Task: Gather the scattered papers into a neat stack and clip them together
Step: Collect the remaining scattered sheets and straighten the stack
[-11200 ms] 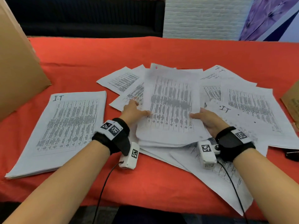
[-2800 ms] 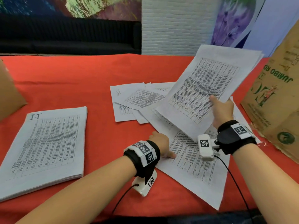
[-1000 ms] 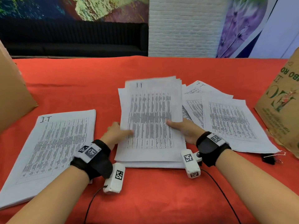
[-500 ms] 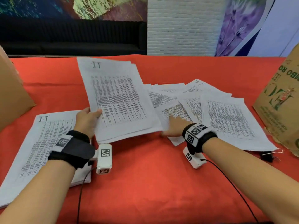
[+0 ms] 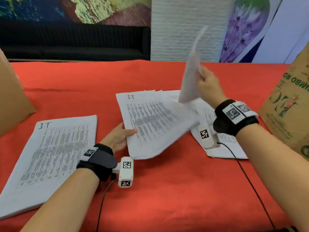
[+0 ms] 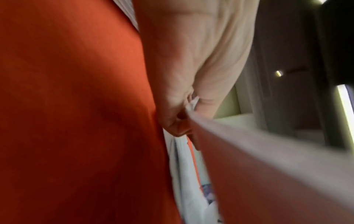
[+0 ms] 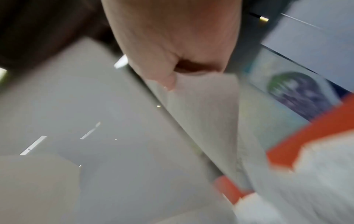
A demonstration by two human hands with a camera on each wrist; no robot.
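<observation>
My left hand grips the left edge of a gathered bundle of printed papers, held slightly off the red cloth; the left wrist view shows thumb and fingers pinching that edge. My right hand is raised over the table and pinches a loose sheet that stands nearly upright; the same sheet hangs below the fingers in the right wrist view. More loose papers lie under my right wrist. A neat stack of papers rests at the left. No clip is visible.
The table wears a red cloth. A brown paper bag stands at the right edge and a cardboard piece leans at the left. Cables run from both wrist cameras toward the near edge.
The left hand has carried the bundle rightward to the table's middle. The right hand, which lay on the scattered papers, has lifted a sheet into the air.
</observation>
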